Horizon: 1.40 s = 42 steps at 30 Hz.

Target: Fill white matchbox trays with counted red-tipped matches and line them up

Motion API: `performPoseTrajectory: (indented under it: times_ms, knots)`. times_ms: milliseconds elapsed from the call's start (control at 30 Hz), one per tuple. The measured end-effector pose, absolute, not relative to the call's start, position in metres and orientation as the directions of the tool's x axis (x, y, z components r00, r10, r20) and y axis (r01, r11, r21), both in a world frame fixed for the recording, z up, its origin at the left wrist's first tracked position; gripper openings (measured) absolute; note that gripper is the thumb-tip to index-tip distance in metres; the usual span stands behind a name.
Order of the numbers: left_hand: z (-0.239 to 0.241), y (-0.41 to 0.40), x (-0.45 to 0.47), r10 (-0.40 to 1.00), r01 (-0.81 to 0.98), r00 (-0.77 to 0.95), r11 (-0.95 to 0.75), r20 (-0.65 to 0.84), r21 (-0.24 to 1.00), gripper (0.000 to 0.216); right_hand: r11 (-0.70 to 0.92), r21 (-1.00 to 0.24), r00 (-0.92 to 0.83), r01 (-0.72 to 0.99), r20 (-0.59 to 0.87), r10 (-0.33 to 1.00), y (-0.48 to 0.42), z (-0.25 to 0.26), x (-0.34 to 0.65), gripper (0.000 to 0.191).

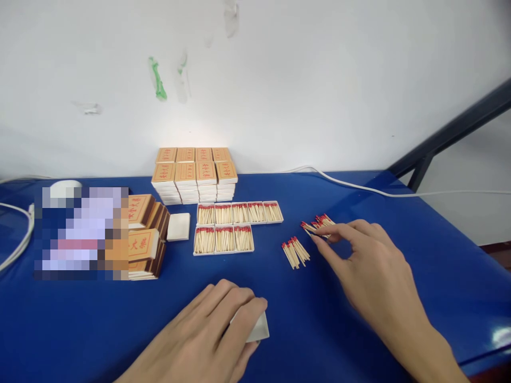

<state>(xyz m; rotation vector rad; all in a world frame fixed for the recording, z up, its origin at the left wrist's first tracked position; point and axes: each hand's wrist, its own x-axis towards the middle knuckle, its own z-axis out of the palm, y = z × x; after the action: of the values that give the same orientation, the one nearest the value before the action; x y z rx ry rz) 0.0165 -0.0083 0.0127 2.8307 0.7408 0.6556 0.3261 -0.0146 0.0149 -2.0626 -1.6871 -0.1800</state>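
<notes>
My left hand [217, 319] rests on the blue table [359, 340], fingers curled over a small white matchbox tray [257, 328]. My right hand [365, 266] reaches forward, its fingertips touching a loose pile of red-tipped matches [317, 223]. A second small bundle of matches [295, 251] lies just left of that hand. Further left, several open white trays filled with matches [235, 226] sit in two rows.
Stacked closed matchboxes [195, 173] stand at the back by the white wall. More box sleeves [146, 236] and an empty white tray [178, 226] lie at the left. A white cable [359, 186] runs along the table's back right; a dark metal frame [447, 133] rises there.
</notes>
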Motion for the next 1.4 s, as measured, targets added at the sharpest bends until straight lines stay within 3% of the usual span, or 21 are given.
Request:
performPoseTrajectory:
  times_ms: [433,1400]
  knots:
    - [0.0110,-0.0065,0.0195,0.493,0.438,0.788,-0.870,0.369,0.227,0.029,-0.101,-0.261,0.206,0.960,0.415,0.886,-0.0071,0.0056,0.3293,0.047]
    - [0.0151,-0.0091,0.0185,0.495,0.433,0.792,-0.868,0.357,0.242,0.030,-0.196,-0.339,0.285,0.920,0.236,0.929,-0.0148,0.0137,0.3294,0.070]
